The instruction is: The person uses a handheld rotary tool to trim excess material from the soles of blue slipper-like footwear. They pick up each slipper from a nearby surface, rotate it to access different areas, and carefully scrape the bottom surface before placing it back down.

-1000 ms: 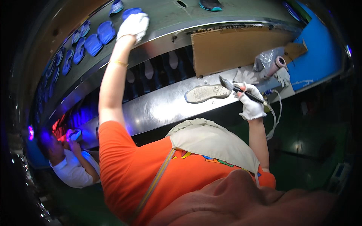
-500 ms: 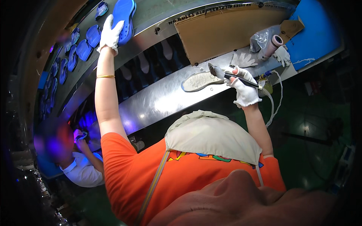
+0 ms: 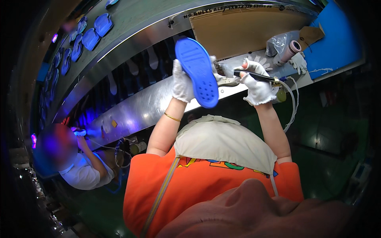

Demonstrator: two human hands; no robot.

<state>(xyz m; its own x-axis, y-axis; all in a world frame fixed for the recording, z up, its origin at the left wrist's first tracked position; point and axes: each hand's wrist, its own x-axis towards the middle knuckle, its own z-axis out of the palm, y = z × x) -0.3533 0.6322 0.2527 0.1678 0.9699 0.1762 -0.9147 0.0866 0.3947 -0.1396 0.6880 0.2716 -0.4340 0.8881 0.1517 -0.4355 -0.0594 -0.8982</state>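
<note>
Fingers [image 3: 180, 75] of gloved left hand [image 3: 182, 85] pinching blue shoe sole [image 3: 197, 71] above steel desk [image 3: 131, 115], long axis upright, lower end tilted right, right hand [image 3: 258, 85] curled around black brush [image 3: 254, 75], bristles left

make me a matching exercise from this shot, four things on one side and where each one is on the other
Things:
1. blue shoe sole
2. brush
3. roll of tape
4. cardboard sheet

Places:
a. in the right hand
b. flat on the belt behind both hands
c. in the left hand
d. on the bench by a spare white glove

Pairs: 1-c, 2-a, 3-d, 4-b
</note>
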